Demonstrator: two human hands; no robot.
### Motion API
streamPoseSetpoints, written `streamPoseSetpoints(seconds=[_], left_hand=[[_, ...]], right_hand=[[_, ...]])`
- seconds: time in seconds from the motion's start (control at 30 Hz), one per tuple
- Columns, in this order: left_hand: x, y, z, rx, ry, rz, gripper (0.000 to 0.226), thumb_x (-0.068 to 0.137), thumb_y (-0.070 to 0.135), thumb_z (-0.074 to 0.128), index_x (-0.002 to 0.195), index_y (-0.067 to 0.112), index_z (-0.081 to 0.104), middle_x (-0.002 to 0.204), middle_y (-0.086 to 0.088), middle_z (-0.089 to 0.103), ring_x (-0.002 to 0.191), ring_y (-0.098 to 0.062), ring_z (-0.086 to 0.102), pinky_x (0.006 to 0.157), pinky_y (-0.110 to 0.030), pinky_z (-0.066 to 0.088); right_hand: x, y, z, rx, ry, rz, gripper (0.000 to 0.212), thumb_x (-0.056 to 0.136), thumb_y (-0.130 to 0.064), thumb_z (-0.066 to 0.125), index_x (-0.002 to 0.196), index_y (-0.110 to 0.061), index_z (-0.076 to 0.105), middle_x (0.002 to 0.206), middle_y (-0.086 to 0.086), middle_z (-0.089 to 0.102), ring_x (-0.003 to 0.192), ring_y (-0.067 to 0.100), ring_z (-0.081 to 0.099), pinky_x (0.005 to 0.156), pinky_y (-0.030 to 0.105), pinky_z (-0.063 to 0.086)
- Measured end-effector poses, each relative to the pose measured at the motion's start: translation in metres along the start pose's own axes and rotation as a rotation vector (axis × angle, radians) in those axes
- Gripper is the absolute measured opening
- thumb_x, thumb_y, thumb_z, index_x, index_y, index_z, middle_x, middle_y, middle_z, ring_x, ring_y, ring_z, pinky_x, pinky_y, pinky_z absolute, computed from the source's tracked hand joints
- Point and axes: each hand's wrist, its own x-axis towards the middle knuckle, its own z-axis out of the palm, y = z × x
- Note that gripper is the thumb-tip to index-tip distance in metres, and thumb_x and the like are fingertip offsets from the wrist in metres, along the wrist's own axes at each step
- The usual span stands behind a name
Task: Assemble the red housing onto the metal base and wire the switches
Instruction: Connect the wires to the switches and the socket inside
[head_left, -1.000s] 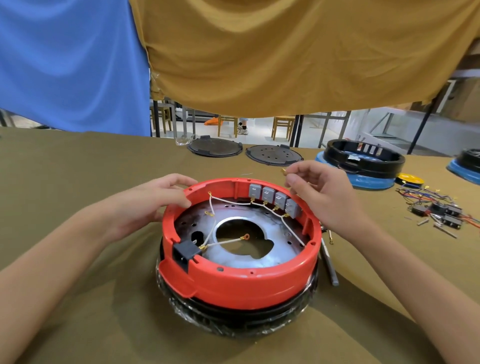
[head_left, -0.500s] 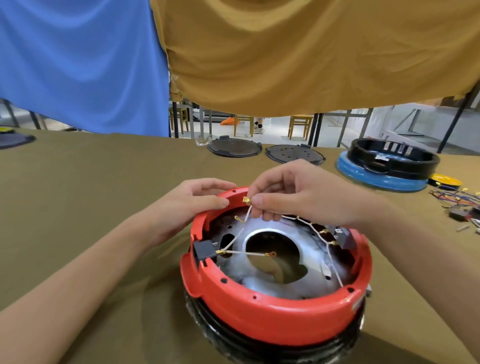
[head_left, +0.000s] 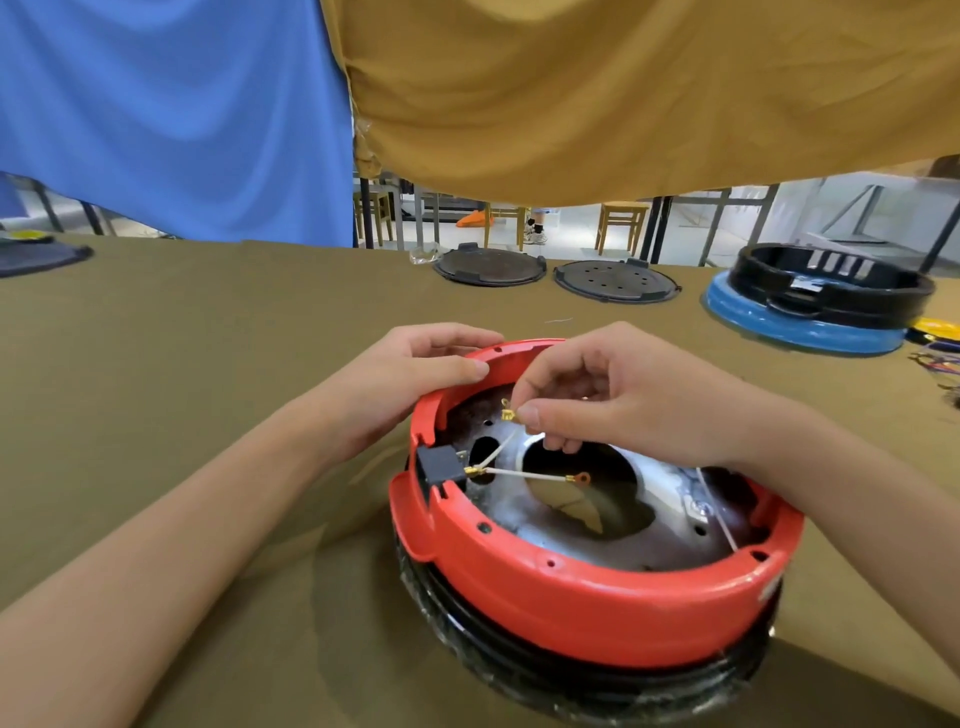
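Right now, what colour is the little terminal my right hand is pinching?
Brass gold, on a white wire: the terminal shows best in the head view.

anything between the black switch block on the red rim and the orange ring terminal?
Head view: only a white wire spans from black switch block to orange ring terminal.
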Motion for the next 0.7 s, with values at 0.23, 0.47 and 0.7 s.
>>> streamPoseSetpoints(seconds=[0.23, 0.47, 0.7], left_hand=[[0.000, 0.000, 0.000, -0.012, -0.008, 0.000, 0.031, 0.092, 0.007, 0.062, 0.121, 0.016, 0.067, 0.110, -0.005, 0.073, 0.091, -0.015, 0.071, 0.077, -0.022, 0.056], [-0.002, 0.005, -0.004, 0.099, -0.072, 0.041, 0.043, 0.091, -0.002, 0.058, 0.123, 0.025, 0.065, 0.121, 0.004, 0.070, 0.106, -0.019, 0.069, 0.088, -0.031, 0.057], [-0.009, 0.024, -0.015, 0.408, 0.000, -0.003, 0.058, 0.062, 0.023, 0.051, 0.116, 0.039, 0.062, 0.115, 0.007, 0.063, 0.089, -0.011, 0.066, 0.075, -0.032, 0.054]], right_hand=[[-0.001, 0.000, 0.000, 0.012, 0.025, -0.014, 0.006, 0.088, -0.015, 0.072, 0.091, -0.012, 0.075, 0.072, 0.007, 0.073, 0.062, 0.012, 0.068, 0.062, 0.018, 0.054], [-0.003, -0.003, -0.006, -0.009, 0.068, -0.023, 0.004, 0.088, -0.014, 0.072, 0.090, -0.012, 0.074, 0.076, 0.006, 0.074, 0.068, 0.015, 0.070, 0.068, 0.023, 0.058], [-0.005, -0.003, -0.029, 0.316, 0.443, 0.060, 0.010, 0.089, -0.013, 0.068, 0.081, -0.014, 0.074, 0.076, 0.003, 0.075, 0.066, 0.011, 0.064, 0.061, 0.018, 0.052]])
